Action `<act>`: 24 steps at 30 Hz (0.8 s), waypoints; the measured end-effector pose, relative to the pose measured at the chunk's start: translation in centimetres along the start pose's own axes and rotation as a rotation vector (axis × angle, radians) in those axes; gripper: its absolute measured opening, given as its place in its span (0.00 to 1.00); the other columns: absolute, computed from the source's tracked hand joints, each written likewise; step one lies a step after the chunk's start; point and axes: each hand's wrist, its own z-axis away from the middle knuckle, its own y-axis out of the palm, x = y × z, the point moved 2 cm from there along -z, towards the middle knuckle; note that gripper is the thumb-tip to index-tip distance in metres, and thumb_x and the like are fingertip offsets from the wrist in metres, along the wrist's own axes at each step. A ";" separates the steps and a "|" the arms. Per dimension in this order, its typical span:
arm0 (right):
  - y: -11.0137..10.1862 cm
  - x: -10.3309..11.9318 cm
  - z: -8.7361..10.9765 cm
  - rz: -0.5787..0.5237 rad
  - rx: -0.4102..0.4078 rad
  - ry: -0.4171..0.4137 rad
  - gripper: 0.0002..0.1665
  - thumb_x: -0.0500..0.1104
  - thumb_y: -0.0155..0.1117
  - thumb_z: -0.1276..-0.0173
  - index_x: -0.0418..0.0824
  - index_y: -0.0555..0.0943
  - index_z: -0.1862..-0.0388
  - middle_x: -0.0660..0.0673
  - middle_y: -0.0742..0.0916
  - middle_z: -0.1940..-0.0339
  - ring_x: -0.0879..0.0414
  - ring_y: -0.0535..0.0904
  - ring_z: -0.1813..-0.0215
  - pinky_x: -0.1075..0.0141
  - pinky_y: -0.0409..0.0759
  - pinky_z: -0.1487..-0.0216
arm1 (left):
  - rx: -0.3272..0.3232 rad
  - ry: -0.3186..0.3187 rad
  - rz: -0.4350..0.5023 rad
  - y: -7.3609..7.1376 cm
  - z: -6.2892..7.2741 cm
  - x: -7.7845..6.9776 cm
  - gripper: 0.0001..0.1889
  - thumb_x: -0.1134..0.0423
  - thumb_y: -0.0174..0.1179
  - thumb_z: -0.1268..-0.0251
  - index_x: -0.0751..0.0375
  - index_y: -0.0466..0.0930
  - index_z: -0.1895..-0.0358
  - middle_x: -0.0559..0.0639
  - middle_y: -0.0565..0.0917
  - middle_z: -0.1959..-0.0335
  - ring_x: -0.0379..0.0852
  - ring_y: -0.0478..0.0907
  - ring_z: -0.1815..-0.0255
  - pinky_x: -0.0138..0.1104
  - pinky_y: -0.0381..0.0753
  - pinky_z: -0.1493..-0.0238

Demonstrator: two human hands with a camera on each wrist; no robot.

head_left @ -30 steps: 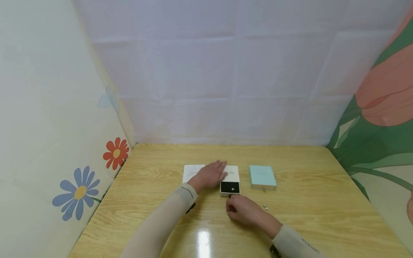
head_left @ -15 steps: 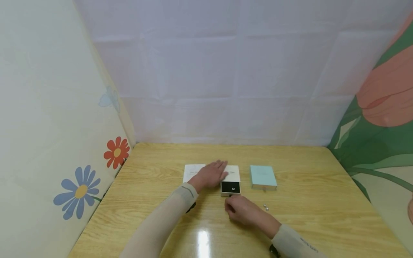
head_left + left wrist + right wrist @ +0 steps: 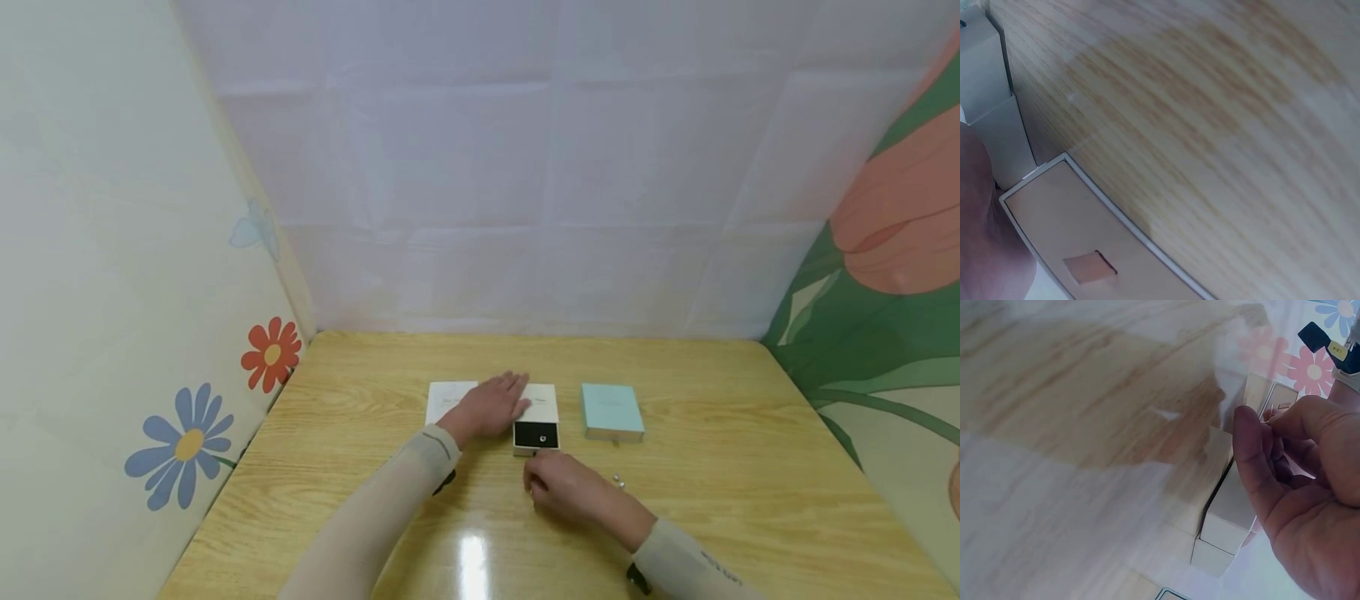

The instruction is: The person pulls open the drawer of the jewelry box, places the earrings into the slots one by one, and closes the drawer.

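My left hand (image 3: 491, 407) rests flat across the left white box (image 3: 447, 398) and the left part of the middle white box (image 3: 543, 403), fingers straight. The middle box's drawer is pulled out toward me. A small silvery piece of jewellery, perhaps an earring, sits on its black insert (image 3: 528, 435). Just in front of the drawer is my right hand (image 3: 573, 485). Its thumb and forefinger pinch a tiny thin metallic piece (image 3: 1267, 423), too small to identify. In the left wrist view, the left box's front (image 3: 1054, 219) carries a ribbon tab (image 3: 1090, 267).
A pale teal box (image 3: 611, 408) stands right of the white boxes. Small silvery pieces (image 3: 618, 481) lie on the wooden table (image 3: 720, 467) near my right wrist. A white cloth (image 3: 480, 208) hangs behind the table, with flowered panels at both sides.
My right hand shifts only slightly in front of the drawer, still pinching. The left hand and the boxes keep their places.
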 end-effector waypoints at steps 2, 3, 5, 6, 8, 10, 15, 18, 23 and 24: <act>0.0 0.0 0.0 0.005 -0.002 -0.002 0.04 0.36 0.65 0.33 0.45 0.84 0.66 0.55 0.81 0.68 0.63 0.75 0.65 0.66 0.81 0.62 | 0.000 -0.002 0.002 0.1 0.0 0.0 0.34 0.43 0.22 0.16 0.58 0.43 0.17 0.54 0.53 0.17 0.51 0.47 0.17 0.39 0.49 0.18; 0.0 -0.1 0.0 0.008 -0.003 -0.006 0.05 0.35 0.65 0.34 0.45 0.84 0.66 0.54 0.81 0.68 0.63 0.75 0.66 0.67 0.81 0.63 | 0.001 -0.002 0.004 0.1 0.0 0.0 0.34 0.43 0.21 0.16 0.58 0.43 0.17 0.54 0.53 0.17 0.51 0.47 0.17 0.39 0.49 0.18; 0.0 -0.1 0.0 0.016 -0.004 -0.010 0.06 0.34 0.65 0.36 0.45 0.84 0.67 0.54 0.81 0.68 0.63 0.75 0.67 0.68 0.80 0.64 | -0.001 -0.002 0.005 0.1 0.0 0.0 0.34 0.42 0.22 0.16 0.58 0.43 0.17 0.54 0.53 0.17 0.51 0.48 0.17 0.39 0.50 0.18; 0.0 -0.1 0.0 0.024 -0.008 -0.015 0.06 0.34 0.66 0.37 0.44 0.84 0.67 0.54 0.81 0.69 0.63 0.75 0.67 0.68 0.80 0.65 | -0.001 -0.001 0.005 0.1 -0.1 0.0 0.34 0.42 0.22 0.16 0.58 0.43 0.17 0.54 0.53 0.17 0.51 0.48 0.17 0.39 0.50 0.18; 0.0 -0.1 -0.1 0.033 -0.013 -0.019 0.07 0.33 0.66 0.39 0.43 0.85 0.67 0.53 0.81 0.69 0.63 0.75 0.68 0.69 0.80 0.66 | -0.003 0.000 0.004 0.1 -0.1 0.0 0.34 0.42 0.22 0.16 0.58 0.43 0.17 0.54 0.53 0.17 0.51 0.48 0.17 0.40 0.50 0.18; 0.0 -0.1 -0.1 0.040 -0.008 -0.007 0.06 0.33 0.67 0.39 0.43 0.86 0.66 0.53 0.81 0.68 0.63 0.75 0.67 0.69 0.80 0.65 | -0.006 0.001 0.003 0.1 -0.1 0.1 0.34 0.43 0.22 0.16 0.58 0.43 0.17 0.54 0.54 0.17 0.51 0.48 0.17 0.40 0.50 0.18; -0.2 0.0 -0.1 0.034 0.010 0.028 0.06 0.34 0.66 0.38 0.42 0.87 0.65 0.51 0.81 0.66 0.61 0.75 0.66 0.69 0.80 0.64 | -0.007 0.001 0.005 0.3 -0.2 0.1 0.34 0.43 0.22 0.16 0.58 0.43 0.17 0.54 0.54 0.17 0.51 0.49 0.17 0.40 0.51 0.18; -0.3 0.1 -0.1 0.037 0.004 0.031 0.05 0.34 0.65 0.37 0.43 0.86 0.66 0.51 0.80 0.66 0.61 0.75 0.66 0.69 0.80 0.64 | -0.005 0.001 0.010 0.4 -0.2 0.2 0.34 0.42 0.22 0.16 0.58 0.43 0.17 0.54 0.54 0.17 0.51 0.48 0.17 0.40 0.51 0.18; -0.6 0.2 -0.1 0.044 -0.009 0.025 0.06 0.34 0.64 0.36 0.45 0.84 0.68 0.52 0.79 0.66 0.61 0.74 0.65 0.68 0.80 0.63 | 0.001 0.002 0.014 0.5 -0.3 0.2 0.34 0.43 0.21 0.16 0.58 0.42 0.17 0.54 0.53 0.17 0.51 0.48 0.17 0.40 0.51 0.18; -0.6 0.2 -0.2 0.041 -0.012 0.022 0.06 0.34 0.64 0.35 0.45 0.84 0.68 0.52 0.79 0.66 0.61 0.74 0.65 0.68 0.80 0.63 | 0.002 0.002 0.014 0.5 -0.3 0.2 0.34 0.43 0.21 0.16 0.58 0.42 0.17 0.54 0.53 0.17 0.51 0.48 0.17 0.40 0.50 0.18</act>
